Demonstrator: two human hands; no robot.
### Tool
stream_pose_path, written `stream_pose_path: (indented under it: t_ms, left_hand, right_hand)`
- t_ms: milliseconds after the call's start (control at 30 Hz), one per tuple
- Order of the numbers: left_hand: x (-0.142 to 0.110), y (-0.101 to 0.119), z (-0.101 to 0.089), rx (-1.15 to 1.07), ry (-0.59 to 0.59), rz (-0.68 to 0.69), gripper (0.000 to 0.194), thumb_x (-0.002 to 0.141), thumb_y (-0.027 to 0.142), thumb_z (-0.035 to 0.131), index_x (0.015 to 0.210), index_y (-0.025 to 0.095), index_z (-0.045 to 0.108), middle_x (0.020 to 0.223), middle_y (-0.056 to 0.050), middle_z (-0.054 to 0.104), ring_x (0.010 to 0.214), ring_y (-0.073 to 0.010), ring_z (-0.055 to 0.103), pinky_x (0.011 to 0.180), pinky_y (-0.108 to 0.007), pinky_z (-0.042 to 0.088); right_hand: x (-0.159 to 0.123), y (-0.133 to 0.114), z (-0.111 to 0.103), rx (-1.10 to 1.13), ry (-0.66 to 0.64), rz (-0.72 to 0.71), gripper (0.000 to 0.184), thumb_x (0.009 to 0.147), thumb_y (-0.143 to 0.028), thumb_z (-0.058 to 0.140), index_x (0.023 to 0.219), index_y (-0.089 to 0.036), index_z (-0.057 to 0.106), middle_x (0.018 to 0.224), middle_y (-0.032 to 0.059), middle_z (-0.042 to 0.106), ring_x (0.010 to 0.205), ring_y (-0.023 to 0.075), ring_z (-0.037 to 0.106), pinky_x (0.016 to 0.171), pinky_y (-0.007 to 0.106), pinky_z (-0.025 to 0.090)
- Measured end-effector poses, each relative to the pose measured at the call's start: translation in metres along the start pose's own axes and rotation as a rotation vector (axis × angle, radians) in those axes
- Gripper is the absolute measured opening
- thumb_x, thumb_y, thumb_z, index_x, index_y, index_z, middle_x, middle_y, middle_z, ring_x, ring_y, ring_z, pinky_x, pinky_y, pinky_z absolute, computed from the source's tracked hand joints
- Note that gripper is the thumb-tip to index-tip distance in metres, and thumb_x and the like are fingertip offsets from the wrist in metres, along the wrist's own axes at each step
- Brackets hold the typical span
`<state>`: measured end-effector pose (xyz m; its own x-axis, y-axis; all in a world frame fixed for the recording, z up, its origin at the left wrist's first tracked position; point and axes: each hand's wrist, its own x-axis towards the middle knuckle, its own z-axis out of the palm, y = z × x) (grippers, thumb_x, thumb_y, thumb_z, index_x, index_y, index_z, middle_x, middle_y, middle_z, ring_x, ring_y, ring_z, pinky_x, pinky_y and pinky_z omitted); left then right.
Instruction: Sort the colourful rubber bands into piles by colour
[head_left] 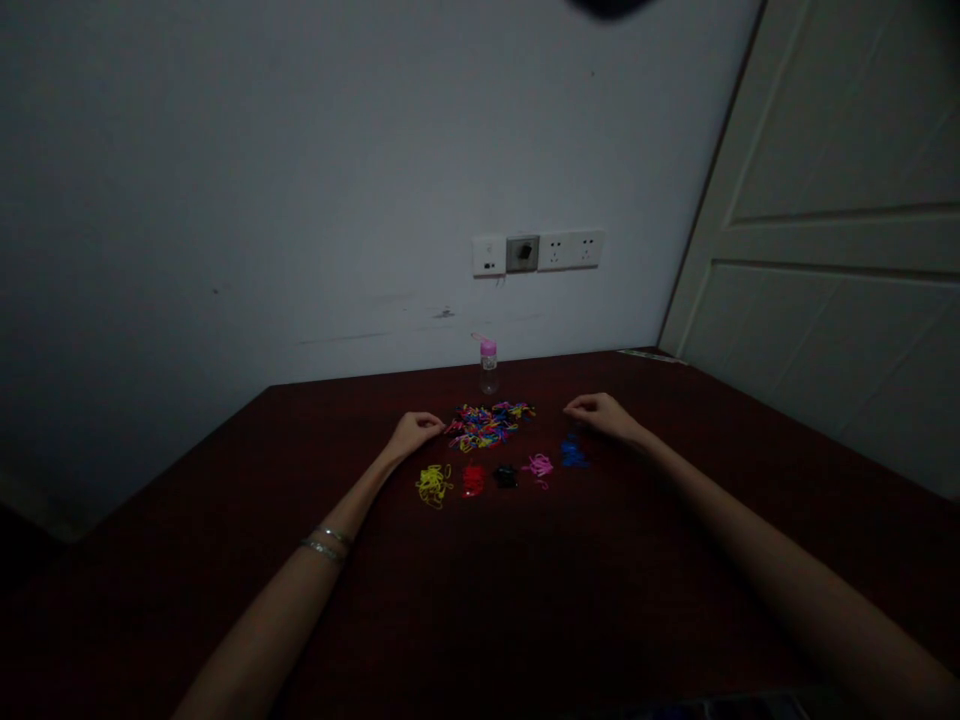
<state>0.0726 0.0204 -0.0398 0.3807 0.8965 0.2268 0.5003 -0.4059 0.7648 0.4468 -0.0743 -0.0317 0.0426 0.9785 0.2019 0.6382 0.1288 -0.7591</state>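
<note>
My left hand [414, 434] is at the left edge of a mixed pile of small coloured looped pieces [484, 427]. Its thumb and forefinger are pinched together at the pile; whatever is between them is too small to make out. My right hand [601, 413] hovers just above the blue pieces [574, 452], fingertips pinched, and I cannot see what they hold. In a row nearer me lie yellow loops [433, 485], red pieces [472, 480], black pieces [506, 476] and pink loops [540, 466], each colour in its own heap.
A small clear bottle with a pink lid [489, 368] stands upright behind the mixed pile. The dark red table [480, 600] meets a wall with sockets [555, 251]. A pale panelled door [825, 300] is on the right. Something dark lies at the bottom edge.
</note>
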Motion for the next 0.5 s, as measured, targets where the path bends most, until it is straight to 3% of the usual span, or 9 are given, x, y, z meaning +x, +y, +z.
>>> stream_pose_path:
  t_ms: [167, 500]
  left_hand:
    - [-0.002, 0.001, -0.001, 0.06, -0.039, 0.032, 0.031, 0.06, 0.04, 0.063, 0.073, 0.013, 0.07, 0.053, 0.001, 0.054, 0.049, -0.0095, 0.043, 0.046, -0.02, 0.028]
    - [0.003, -0.01, -0.001, 0.137, -0.07, 0.069, 0.028, 0.064, 0.036, 0.058, 0.077, 0.014, 0.07, 0.06, -0.001, 0.059, 0.052, -0.0106, 0.044, 0.049, -0.021, 0.029]
  right_hand:
    - [0.002, 0.012, -0.001, 0.061, 0.046, 0.061, 0.037, 0.07, -0.044, 0.054, 0.084, -0.01, 0.065, 0.056, 0.0012, 0.055, 0.048, 0.0093, 0.046, 0.042, 0.02, 0.033]
    - [0.003, 0.03, 0.003, 0.027, 0.132, 0.04, 0.033, 0.071, -0.04, 0.054, 0.082, -0.011, 0.066, 0.061, 0.0034, 0.061, 0.055, 0.0126, 0.052, 0.049, 0.023, 0.039]
